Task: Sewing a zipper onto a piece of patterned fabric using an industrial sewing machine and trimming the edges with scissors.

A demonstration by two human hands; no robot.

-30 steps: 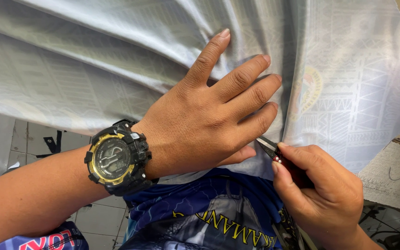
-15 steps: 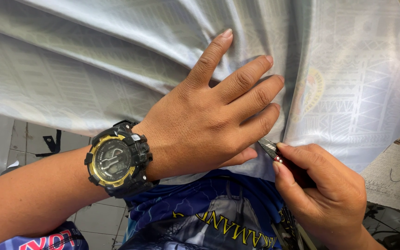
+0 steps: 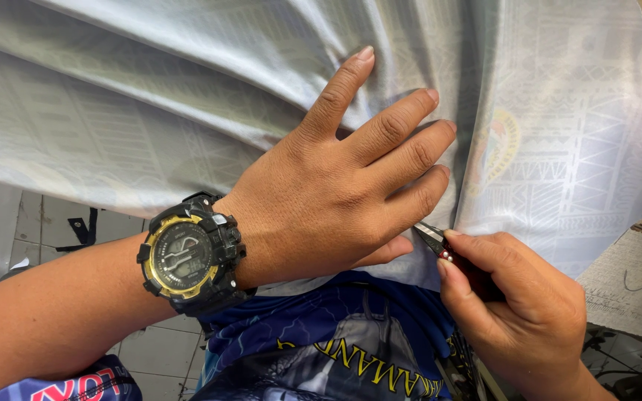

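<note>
The grey cloth [image 3: 150, 111] drapes over the person's lap; beneath it a tiled floor [image 3: 39, 223] shows, bearing a small dark bracket [image 3: 79, 232].

Left hand [image 3: 336, 186]: palm down, fingers spread and extended, forearm entering from lower left. Right hand [image 3: 518, 304]: fingers curled closed in a pinch grip.

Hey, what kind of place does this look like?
Probably a small tailoring or garment workshop, though little of the room shows. The left hand presses patterned grey fabric flat, the right hand holds a small cutting tool at its edge, above a tiled floor.
</note>
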